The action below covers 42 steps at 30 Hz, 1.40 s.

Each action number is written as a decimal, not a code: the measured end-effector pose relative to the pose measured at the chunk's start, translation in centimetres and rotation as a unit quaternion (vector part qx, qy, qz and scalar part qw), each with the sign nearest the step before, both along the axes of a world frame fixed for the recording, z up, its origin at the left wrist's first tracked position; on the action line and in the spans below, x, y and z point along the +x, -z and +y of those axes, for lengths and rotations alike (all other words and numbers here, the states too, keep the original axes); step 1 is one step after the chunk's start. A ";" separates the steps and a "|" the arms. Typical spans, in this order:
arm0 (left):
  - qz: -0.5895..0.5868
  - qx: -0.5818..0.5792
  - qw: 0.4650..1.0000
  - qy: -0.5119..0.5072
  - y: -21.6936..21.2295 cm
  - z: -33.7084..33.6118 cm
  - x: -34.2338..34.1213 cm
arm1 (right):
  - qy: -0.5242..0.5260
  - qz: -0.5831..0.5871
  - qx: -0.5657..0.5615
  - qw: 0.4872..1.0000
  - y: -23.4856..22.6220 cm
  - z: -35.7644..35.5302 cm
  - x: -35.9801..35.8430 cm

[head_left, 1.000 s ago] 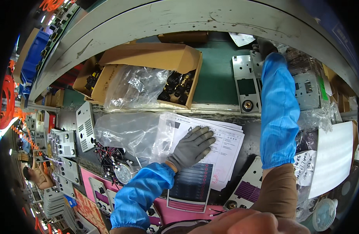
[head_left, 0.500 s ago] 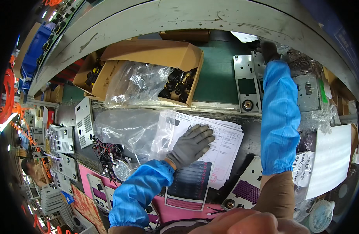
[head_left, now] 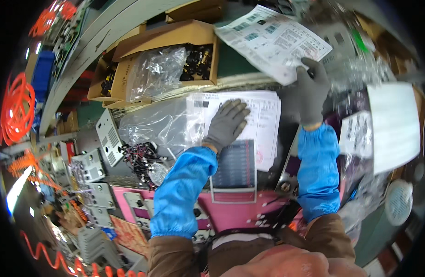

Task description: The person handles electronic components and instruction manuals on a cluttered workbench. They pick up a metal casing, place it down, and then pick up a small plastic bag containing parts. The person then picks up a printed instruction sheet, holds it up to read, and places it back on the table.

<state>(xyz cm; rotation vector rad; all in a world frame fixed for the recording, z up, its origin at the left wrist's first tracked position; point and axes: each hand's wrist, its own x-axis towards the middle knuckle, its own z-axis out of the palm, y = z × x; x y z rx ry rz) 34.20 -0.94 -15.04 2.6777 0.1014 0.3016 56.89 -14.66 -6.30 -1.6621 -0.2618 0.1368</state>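
My left hand (head_left: 226, 123), in a grey glove with a blue sleeve cover, lies flat with fingers spread on a stack of printed paper sheets (head_left: 258, 121) in front of me. My right hand (head_left: 311, 90), gloved the same way, grips the lower edge of a single printed sheet (head_left: 272, 39) and holds it up, tilted, above the bench. A dark printed card (head_left: 235, 164) lies under the stack, by my left wrist.
An open cardboard box (head_left: 129, 69) with a clear plastic bag and small dark parts stands at the back left. A crumpled clear bag (head_left: 152, 124) lies left of the stack. Grey metal units (head_left: 106, 136) line the left; white sheets (head_left: 392, 124) sit right.
My right arm has pulled back from its far reach and now holds a printed sheet lifted off the bench. My left hand stays pressed on the stack.
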 end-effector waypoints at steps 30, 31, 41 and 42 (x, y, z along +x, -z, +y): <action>0.030 0.093 0.992 -0.083 5.3 0.6 -3.5 | -0.070 0.036 -0.083 0.993 6.2 -13.8 -7.9; 0.030 0.091 0.992 -0.082 5.4 0.6 -3.4 | -0.070 0.033 -0.087 0.993 6.2 -13.8 -7.9; 0.029 0.089 0.992 -0.083 5.7 0.3 -3.5 | -0.071 0.014 -0.092 0.993 6.1 -13.9 -7.9; 0.030 0.087 0.992 -0.085 5.7 0.4 -3.4 | -0.071 0.015 -0.088 0.993 6.3 -13.9 -7.9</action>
